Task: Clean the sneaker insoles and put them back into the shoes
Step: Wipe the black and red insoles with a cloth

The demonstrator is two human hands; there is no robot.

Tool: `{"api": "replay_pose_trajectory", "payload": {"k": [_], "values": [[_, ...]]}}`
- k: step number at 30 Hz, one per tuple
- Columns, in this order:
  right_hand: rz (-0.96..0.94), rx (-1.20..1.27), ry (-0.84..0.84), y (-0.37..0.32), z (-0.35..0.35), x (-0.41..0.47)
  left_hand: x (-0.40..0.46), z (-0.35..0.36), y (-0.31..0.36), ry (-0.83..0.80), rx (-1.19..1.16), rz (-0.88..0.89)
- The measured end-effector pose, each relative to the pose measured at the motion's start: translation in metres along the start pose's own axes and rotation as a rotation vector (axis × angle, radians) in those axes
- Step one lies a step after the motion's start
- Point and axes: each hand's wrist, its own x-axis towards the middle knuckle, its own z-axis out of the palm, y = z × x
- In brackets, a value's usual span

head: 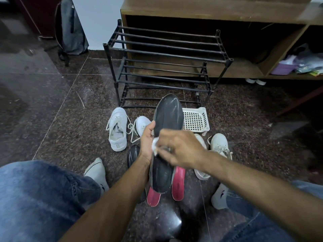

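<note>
Left hand (147, 140) grips black insole (167, 117); right hand (178, 148) pinches white wipe (155, 146).

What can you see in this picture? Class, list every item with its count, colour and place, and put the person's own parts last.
black insole: one held up in the middle, a second on the floor by the left wrist
red insoles: two, floor, under the held insole
white wipe: one, against the held insole
white sneakers: four, floor, two left, two right
basket: one, white, floor by the rack
shoe rack: one, black, behind the shoes
backpack: one, grey, far left
wooden cabinet: one, brown, at the back
left hand: grips the held insole
right hand: presses the wipe
legs: blue jeans, white socks
</note>
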Motion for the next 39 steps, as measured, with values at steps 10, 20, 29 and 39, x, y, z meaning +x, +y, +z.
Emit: {"api": "replay_pose_trajectory", "payload": {"k": [10,20,29,39], "values": [[0.431,-0.163,0.093,0.065,-0.020,0.022,-0.019,0.001,-0.011,-0.151,0.111,-0.100],[0.201,-0.028,0.038,0.032,0.007,-0.005,-0.010,0.016,0.003,-0.077,0.103,0.025],[0.277,-0.127,0.141,0.036,0.007,0.012,-0.021,0.013,-0.010,-0.117,0.179,-0.132],[0.445,-0.186,0.001,0.053,-0.003,0.012,-0.020,0.016,-0.007,-0.075,0.222,-0.093]]}}
